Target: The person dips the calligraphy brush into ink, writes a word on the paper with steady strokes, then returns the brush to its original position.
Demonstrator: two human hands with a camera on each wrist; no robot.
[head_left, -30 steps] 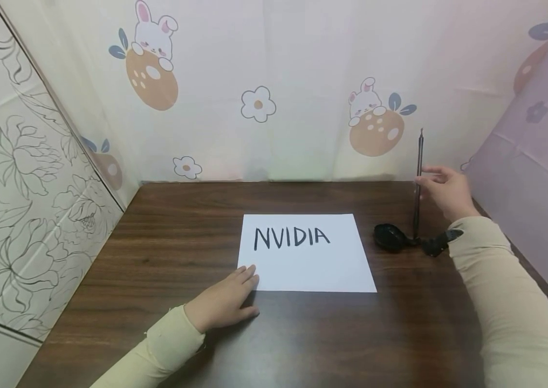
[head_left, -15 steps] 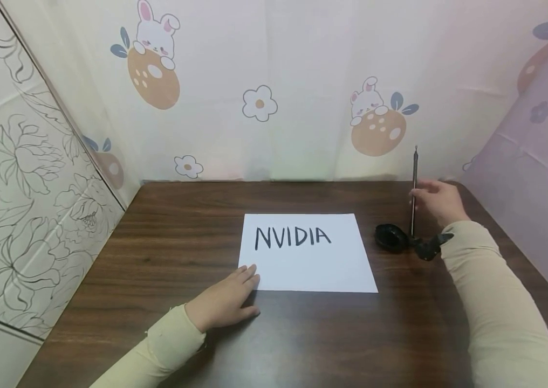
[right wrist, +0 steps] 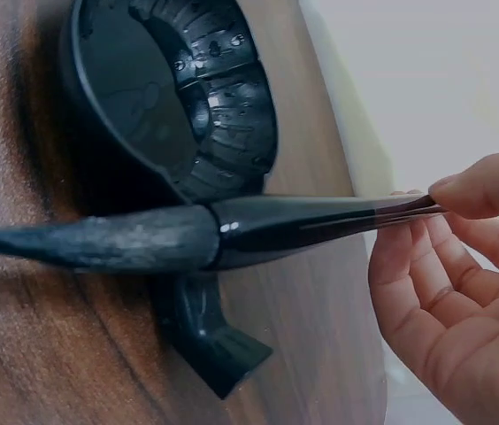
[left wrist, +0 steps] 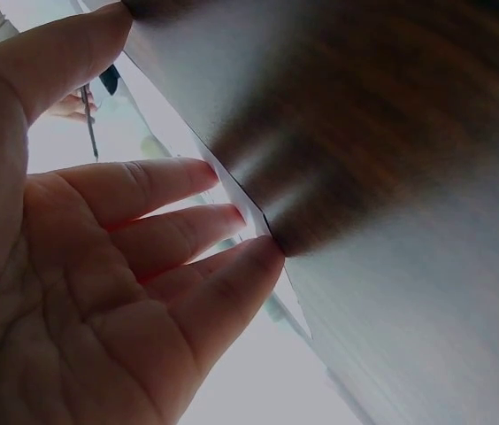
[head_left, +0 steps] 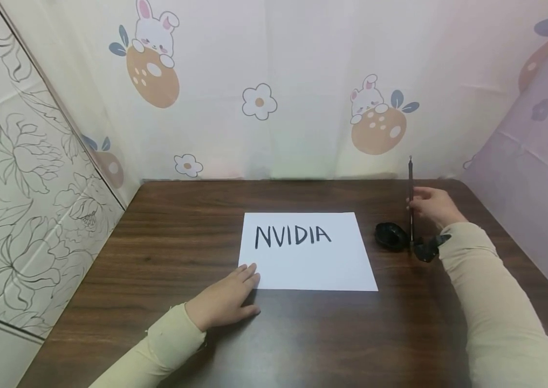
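My right hand pinches a calligraphy brush by its dark handle, held upright with the tip down. In the right wrist view the dark bristles come to a point in front of a black ink dish. The dish has a ribbed inner wall and dark liquid inside; a bent black piece shows on the brush's other side. My left hand rests with straight fingers on the lower left corner of a white sheet of paper, which bears the black lettering "NVIDIA".
The dark wooden table carries the paper in its middle and the dish at the right. A patterned curtain hangs behind, with a floral panel on the left. A black wrist-worn device sits at the right cuff.
My right hand has come down and slightly left with the brush, which now stands lower beside the dish. My left hand and the paper stay in place.
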